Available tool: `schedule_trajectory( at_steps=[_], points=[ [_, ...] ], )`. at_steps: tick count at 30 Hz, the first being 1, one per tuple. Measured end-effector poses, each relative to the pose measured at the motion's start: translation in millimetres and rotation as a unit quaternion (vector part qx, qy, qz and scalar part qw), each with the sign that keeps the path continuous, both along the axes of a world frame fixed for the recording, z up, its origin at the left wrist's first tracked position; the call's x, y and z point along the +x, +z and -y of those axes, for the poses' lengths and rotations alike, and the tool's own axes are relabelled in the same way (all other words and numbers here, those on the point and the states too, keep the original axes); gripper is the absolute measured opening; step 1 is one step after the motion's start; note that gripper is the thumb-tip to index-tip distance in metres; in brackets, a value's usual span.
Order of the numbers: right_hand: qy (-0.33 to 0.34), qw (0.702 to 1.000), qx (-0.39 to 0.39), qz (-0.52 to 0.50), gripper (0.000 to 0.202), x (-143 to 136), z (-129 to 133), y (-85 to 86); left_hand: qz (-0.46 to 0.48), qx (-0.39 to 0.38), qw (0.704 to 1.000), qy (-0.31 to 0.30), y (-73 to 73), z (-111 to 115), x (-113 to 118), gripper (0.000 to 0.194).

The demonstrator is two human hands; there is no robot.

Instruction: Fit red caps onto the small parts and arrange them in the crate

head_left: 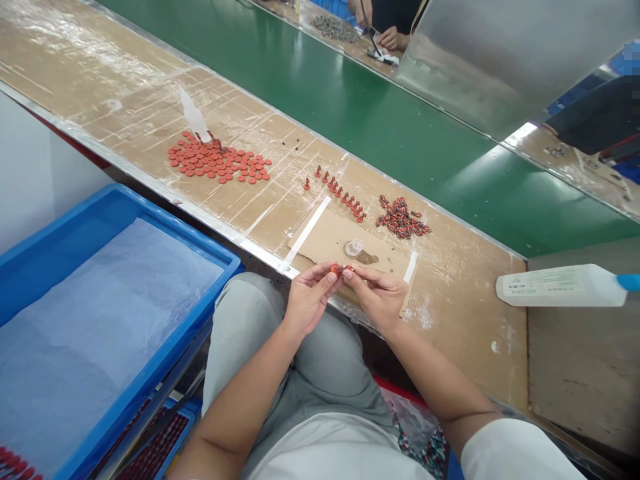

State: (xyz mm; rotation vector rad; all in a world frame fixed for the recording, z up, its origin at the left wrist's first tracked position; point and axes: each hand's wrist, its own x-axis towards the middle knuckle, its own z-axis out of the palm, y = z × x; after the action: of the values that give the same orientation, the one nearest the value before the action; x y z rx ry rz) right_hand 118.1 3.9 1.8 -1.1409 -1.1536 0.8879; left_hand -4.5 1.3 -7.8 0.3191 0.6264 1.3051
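One small red piece (335, 269) is just below the frame's centre, pinched in the fingertips of the left hand (310, 297) and the right hand (377, 297). Above it in the frame, a clear cup (353, 249) rests on cardboard (326, 233); red discs (215, 162) lie upper left on the desk (465, 287), a bottle (560, 285) at far right.

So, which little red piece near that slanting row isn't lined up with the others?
The lone piece between the red discs and the row: it stands apart, while the others line up.
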Motion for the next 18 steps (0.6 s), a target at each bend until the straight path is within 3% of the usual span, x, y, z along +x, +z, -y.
schedule_trajectory(
  at_steps=[18],
  points=[
    [-0.005,0.999,0.016,0.028,0.019,0.9,0.9,0.9,-0.013,-0.018,1.0,0.007,-0.9,0.1,0.5,0.025]
  ],
)
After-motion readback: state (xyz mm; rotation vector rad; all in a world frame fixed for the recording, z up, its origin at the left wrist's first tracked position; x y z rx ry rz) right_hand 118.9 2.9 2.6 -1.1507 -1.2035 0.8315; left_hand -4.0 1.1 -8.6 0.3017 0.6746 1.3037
